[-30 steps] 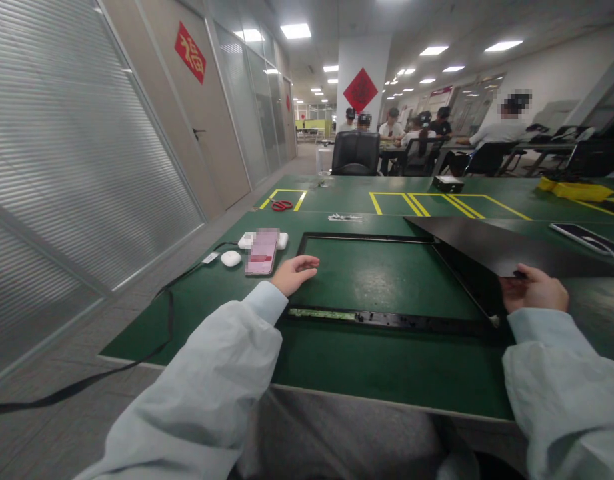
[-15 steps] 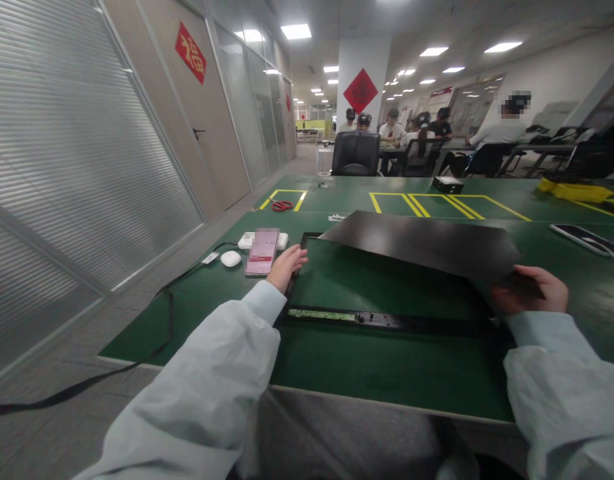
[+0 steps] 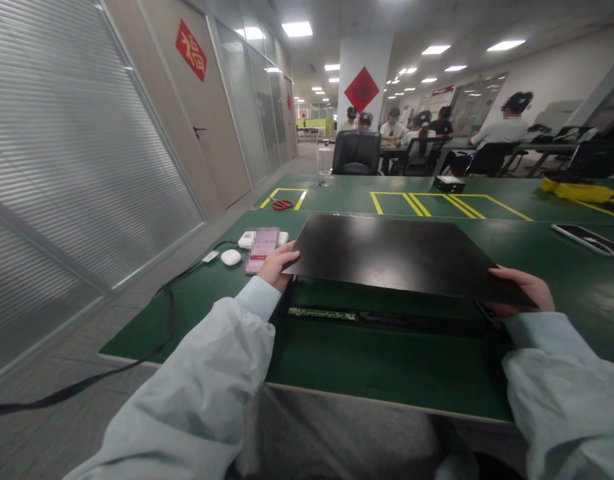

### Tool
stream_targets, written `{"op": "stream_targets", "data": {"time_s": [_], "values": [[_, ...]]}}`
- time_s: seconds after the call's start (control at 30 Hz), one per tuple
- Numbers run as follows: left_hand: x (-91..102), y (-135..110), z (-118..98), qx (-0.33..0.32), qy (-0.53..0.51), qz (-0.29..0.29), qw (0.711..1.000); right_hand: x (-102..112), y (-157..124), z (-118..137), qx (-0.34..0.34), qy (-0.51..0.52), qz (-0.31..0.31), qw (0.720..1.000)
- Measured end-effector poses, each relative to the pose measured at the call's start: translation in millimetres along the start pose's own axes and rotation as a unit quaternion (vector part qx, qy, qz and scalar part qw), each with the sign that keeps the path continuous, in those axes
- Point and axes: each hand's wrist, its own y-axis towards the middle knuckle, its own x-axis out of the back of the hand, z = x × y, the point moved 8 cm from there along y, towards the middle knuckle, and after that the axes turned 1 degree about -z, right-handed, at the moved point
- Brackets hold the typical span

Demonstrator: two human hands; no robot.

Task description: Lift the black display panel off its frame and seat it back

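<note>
A flat, shiny black panel [image 3: 387,257] is held level above the table between my two hands. My left hand [image 3: 279,261] is closed on its left edge, thumb on top. At the right corner my right hand [image 3: 529,287] grips the panel, with the fingers beneath it. Under the panel lies a black rectangular frame [image 3: 427,323], mostly covered. A strip of green circuit board [image 3: 323,314] shows along the frame's near side.
On the green table [image 3: 387,373], a pink-screened phone [image 3: 263,250] and a white rounded case [image 3: 231,257] lie left of my left hand. Red scissors [image 3: 283,205] are farther back. Another phone [image 3: 587,239] with a cable lies right. People sit at tables beyond.
The panel has shifted left and levelled out, covering more of the frame. My left hand has taken hold of its left edge; before, it was beside the frame. My right hand moved slightly left.
</note>
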Motion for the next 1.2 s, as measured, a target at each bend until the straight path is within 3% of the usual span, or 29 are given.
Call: {"op": "stream_targets", "data": {"time_s": [0.1,0.23,0.37,0.53,0.73,0.93,1.2], "values": [[2.4,1,-3,-0.009,0.003,-0.007,1.000,-9,-13,-2,-0.048,-0.027,-0.004,0.998],[6.2,2,-7,-0.032,-0.001,-0.019,0.999,-25,-20,4,-0.043,-0.038,0.067,0.996],[4.2,3,-9,-0.049,-0.003,-0.007,0.999,-27,-16,4,-0.034,-0.042,0.105,0.993],[2.5,4,0,-0.030,-0.005,0.007,1.000,-24,-10,1,-0.027,-0.045,0.097,0.994],[10.9,5,7,-0.013,-0.006,-0.019,1.000,-25,-13,2,-0.012,-0.046,0.065,0.997],[14.8,7,13,-0.016,0.040,-0.030,0.999,-30,-17,2,-0.016,-0.079,0.073,0.994],[19.5,9,16,-0.005,0.069,-0.057,0.996,-18,9,-4,-0.011,-0.122,0.086,0.989]]}}
